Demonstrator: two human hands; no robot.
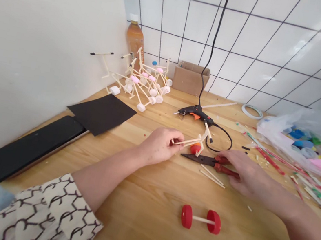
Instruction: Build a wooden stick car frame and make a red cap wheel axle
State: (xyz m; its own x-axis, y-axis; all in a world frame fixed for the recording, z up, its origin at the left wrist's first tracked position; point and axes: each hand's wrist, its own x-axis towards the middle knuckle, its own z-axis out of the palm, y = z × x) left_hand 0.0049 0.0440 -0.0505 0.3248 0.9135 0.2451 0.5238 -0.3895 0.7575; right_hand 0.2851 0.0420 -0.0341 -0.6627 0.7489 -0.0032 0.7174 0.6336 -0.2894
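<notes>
Near the middle of the table, my left hand [162, 145] pinches the end of a small stick frame [203, 138] with a black-tipped crossbar. A red and orange round piece [195, 148] sits by the frame's lower part. My right hand [249, 179] is closed around the red handles of the pliers [203, 160], whose dark jaws point left beneath the frame. Two loose thin sticks [212, 176] lie just below the pliers. Closer to the front, two red caps [186, 216] are joined by a short stick axle [203, 220].
Behind the hands lies a black glue gun [196, 112] with its cable. Several finished stick models [142, 79], a bottle [135, 37] and a cardboard box [190, 79] stand at the back. Black paper [102, 113] is left; a plastic bag [308, 142] and straws [318, 193] are right.
</notes>
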